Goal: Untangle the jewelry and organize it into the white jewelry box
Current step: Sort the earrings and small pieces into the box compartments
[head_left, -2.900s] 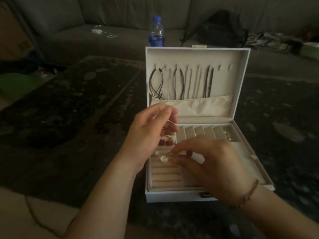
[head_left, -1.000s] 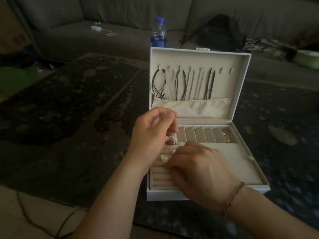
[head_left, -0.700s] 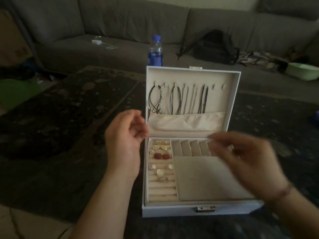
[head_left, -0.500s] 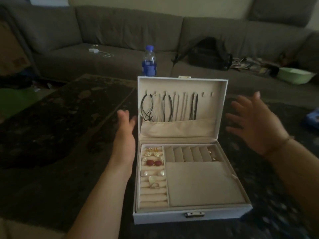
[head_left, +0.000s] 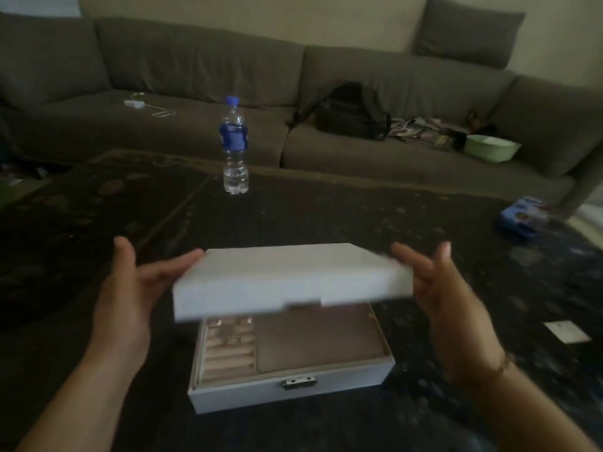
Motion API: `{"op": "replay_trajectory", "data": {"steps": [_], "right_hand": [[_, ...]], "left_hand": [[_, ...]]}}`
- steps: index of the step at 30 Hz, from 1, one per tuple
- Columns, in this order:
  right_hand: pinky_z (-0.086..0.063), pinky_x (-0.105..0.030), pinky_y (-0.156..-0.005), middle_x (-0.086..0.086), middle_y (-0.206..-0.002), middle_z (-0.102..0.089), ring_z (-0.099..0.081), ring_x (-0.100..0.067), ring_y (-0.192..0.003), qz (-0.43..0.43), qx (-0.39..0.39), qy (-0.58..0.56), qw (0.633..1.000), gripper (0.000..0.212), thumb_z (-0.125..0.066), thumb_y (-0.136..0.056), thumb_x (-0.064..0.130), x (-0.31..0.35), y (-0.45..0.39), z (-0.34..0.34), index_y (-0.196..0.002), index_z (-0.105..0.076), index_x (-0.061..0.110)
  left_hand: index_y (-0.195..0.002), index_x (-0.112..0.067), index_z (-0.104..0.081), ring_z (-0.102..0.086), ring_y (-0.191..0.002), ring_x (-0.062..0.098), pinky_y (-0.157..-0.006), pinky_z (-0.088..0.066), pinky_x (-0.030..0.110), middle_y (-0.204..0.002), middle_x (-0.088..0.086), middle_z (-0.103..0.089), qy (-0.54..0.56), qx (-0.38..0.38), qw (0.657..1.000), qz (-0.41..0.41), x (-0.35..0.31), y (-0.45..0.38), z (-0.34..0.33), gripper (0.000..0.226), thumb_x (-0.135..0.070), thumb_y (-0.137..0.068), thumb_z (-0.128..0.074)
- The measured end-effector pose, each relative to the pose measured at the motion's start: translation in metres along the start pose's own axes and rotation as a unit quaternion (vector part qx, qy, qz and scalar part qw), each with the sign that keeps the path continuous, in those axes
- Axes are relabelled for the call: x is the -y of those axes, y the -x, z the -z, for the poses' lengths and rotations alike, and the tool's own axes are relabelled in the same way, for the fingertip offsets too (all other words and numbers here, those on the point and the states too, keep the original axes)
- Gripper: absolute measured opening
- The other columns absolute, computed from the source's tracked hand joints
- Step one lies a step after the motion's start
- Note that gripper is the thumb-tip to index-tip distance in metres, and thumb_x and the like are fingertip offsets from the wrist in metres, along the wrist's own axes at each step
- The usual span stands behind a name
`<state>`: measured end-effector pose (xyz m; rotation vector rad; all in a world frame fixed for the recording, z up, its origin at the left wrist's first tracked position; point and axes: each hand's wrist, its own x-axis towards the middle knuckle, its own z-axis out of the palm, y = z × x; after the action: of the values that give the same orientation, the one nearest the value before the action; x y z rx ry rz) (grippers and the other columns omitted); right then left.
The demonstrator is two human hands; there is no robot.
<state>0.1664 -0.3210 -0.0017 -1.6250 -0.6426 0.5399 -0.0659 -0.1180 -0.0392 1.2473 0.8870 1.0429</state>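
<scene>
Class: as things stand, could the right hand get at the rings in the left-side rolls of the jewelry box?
Probably not. The lid is nearly down over the box, leaving a narrow gap above the ring rolls, and the right hand is on the lid's far edge.

Left grip (head_left: 130, 288) and right grip (head_left: 447, 288), seemingly open-fingered, face inward.

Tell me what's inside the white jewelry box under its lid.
Under the half-lowered lid the white jewelry box shows padded ring rolls at left and a flat beige pad at right. The lid covers the back compartments; blur obscures any jewelry.
</scene>
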Motion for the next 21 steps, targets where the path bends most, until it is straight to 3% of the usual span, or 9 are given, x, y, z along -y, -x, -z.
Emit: {"op": "replay_trajectory", "data": {"steps": [3, 6, 9, 13, 15, 17, 21], "right_hand": [[-0.031, -0.025, -0.103, 0.026, -0.118, -0.063, -0.052, 0.012, -0.109, -0.021, 0.008, 0.033, 0.999, 0.072, -0.039, -0.073, 0.08, -0.018, 0.03, -0.008, -0.129, -0.057, 0.038], [-0.041, -0.031, -0.103, 0.036, -0.109, -0.058, -0.053, 0.008, -0.108, -0.011, -0.013, 0.059, 0.998, 0.053, -0.053, -0.072, 0.064, -0.031, 0.039, -0.015, -0.122, -0.059, 0.045], [-0.044, -0.033, -0.101, 0.035, -0.119, -0.052, -0.052, -0.002, -0.115, 0.001, -0.011, 0.077, 0.997, 0.04, -0.057, -0.073, 0.059, -0.046, 0.049, -0.024, -0.112, -0.055, 0.056], [-0.045, -0.032, -0.1, 0.021, -0.137, -0.048, -0.051, -0.013, -0.122, 0.047, -0.037, 0.098, 0.993, 0.037, -0.052, -0.079, 0.053, -0.059, 0.057, -0.032, -0.116, -0.051, 0.058], [-0.047, -0.03, -0.097, 0.022, -0.135, -0.05, -0.053, -0.015, -0.12, 0.061, -0.045, 0.093, 0.993, 0.037, -0.052, -0.08, 0.051, -0.061, 0.058, -0.034, -0.117, -0.051, 0.055], [-0.05, -0.03, -0.095, 0.034, -0.127, -0.049, -0.055, -0.013, -0.116, 0.075, -0.054, 0.096, 0.991, 0.035, -0.052, -0.08, 0.051, -0.064, 0.059, -0.036, -0.115, -0.052, 0.056], [-0.048, -0.042, -0.102, 0.048, -0.123, -0.042, -0.054, -0.008, -0.115, 0.095, -0.062, 0.121, 0.986, 0.023, -0.048, -0.09, 0.062, -0.069, 0.06, -0.038, -0.113, -0.049, 0.065]], "left_hand": [[-0.076, -0.018, -0.078, -0.055, -0.122, 0.006, -0.111, -0.022, 0.037, -0.109, -0.018, -0.073, -0.155, 0.0, 0.987, -0.038, 0.012, 0.009, 0.01, 0.067, -0.059, -0.1, -0.03], [-0.095, -0.032, -0.07, -0.053, -0.123, 0.008, -0.097, -0.034, 0.025, -0.119, -0.016, -0.065, -0.298, -0.007, 0.945, -0.135, 0.02, 0.028, 0.014, 0.025, -0.049, -0.098, -0.052], [-0.116, -0.029, -0.062, -0.049, -0.127, 0.008, -0.105, -0.037, 0.03, -0.132, -0.01, -0.056, -0.374, 0.081, 0.876, -0.294, 0.026, 0.052, 0.014, 0.043, -0.06, -0.091, -0.046], [-0.115, -0.023, -0.066, -0.048, -0.131, 0.018, -0.111, -0.034, 0.05, -0.132, -0.006, -0.059, -0.435, 0.133, 0.785, -0.421, 0.04, 0.071, 0.011, 0.053, -0.065, -0.085, -0.057], [-0.117, -0.023, -0.063, -0.049, -0.131, 0.022, -0.109, -0.035, 0.056, -0.132, -0.003, -0.06, -0.45, 0.116, 0.767, -0.443, 0.047, 0.072, 0.01, 0.059, -0.067, -0.077, -0.067], [-0.118, -0.022, -0.061, -0.05, -0.13, 0.025, -0.108, -0.036, 0.058, -0.131, 0.0, -0.062, -0.441, 0.097, 0.761, -0.466, 0.053, 0.071, 0.009, 0.065, -0.066, -0.071, -0.076], [-0.115, -0.021, -0.06, -0.054, -0.126, 0.029, -0.105, -0.037, 0.06, -0.126, 0.003, -0.064, -0.444, 0.058, 0.747, -0.49, 0.056, 0.072, 0.005, 0.067, -0.064, -0.068, -0.08]]}}
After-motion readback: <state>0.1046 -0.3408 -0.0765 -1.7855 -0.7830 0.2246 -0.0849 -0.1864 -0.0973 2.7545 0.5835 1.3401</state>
